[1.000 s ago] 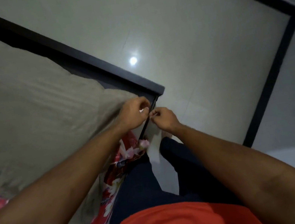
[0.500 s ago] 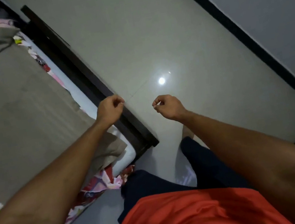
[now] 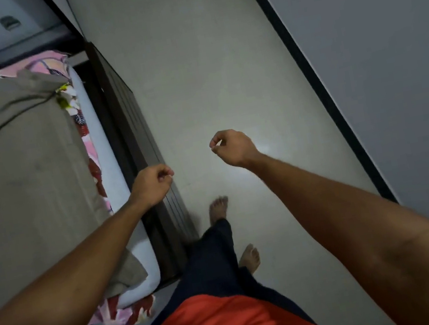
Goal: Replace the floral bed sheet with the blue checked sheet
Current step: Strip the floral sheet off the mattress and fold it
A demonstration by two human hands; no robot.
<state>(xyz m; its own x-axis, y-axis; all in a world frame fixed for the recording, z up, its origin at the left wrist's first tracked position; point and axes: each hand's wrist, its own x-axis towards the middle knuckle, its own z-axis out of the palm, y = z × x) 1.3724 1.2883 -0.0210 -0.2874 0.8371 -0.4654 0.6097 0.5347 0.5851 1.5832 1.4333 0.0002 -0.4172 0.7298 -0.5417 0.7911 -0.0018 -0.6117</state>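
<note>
The floral bed sheet (image 3: 89, 144) shows as a pink and red strip along the mattress edge and again at the near corner. A grey-brown cover (image 3: 17, 174) lies over most of the bed on the left. My left hand (image 3: 151, 186) hovers above the dark bed frame (image 3: 132, 125), fingers curled closed with nothing visible in them. My right hand (image 3: 232, 146) hangs over the floor, thumb and fingers pinched together; I cannot tell whether something tiny sits between them. No blue checked sheet is in view.
The white mattress side (image 3: 102, 142) is bare beside the frame. A pale tiled floor (image 3: 204, 63) runs ahead between bed and wall (image 3: 387, 45), edged by a black skirting (image 3: 316, 81). My bare feet stand on the floor beside the frame.
Both hands left the bed's corner and drew apart. The view has swung along the side of the bed, and my feet are now stepping on the floor.
</note>
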